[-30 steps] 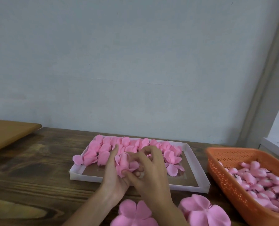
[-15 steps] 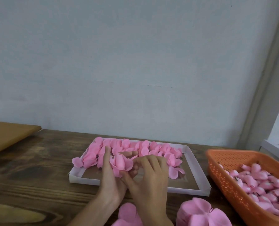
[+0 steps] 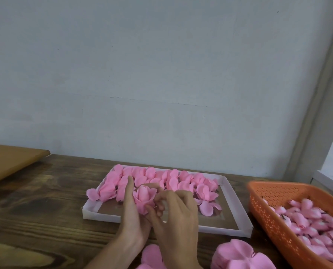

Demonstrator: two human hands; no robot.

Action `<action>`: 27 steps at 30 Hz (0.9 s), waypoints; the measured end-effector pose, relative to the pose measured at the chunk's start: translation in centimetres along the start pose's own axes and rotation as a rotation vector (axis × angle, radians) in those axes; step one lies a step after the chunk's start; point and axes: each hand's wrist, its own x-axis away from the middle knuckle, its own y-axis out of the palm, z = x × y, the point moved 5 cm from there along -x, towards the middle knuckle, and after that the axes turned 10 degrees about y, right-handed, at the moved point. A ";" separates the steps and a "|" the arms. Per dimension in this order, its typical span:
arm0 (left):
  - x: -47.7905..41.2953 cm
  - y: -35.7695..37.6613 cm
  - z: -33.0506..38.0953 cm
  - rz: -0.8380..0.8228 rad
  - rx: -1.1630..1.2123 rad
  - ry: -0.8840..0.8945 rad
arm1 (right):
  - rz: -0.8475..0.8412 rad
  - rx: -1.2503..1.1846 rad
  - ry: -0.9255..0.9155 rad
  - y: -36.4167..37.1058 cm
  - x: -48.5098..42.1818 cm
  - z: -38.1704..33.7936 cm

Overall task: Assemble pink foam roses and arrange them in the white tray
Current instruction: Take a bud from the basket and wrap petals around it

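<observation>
rose (image 3: 144,197) | left hand (image 3: 131,220) cupping it, right hand (image 3: 178,212) pinching petals | hovering lower-centre over white tray (image 3: 99,214); its bare patch lying just right.

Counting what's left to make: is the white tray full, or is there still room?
Partly full: roses crowd the white tray's far half, and bare brown floor shows along its near side and right.

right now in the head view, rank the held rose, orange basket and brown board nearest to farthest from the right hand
1. rose: touching the right hand, at its fingertips.
2. orange basket: off to the right.
3. brown board: far left of the table.
</observation>
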 end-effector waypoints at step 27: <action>-0.6 -0.7 -0.8 -0.110 0.099 -0.058 | -0.077 -0.116 -0.008 0.6 0.4 0.5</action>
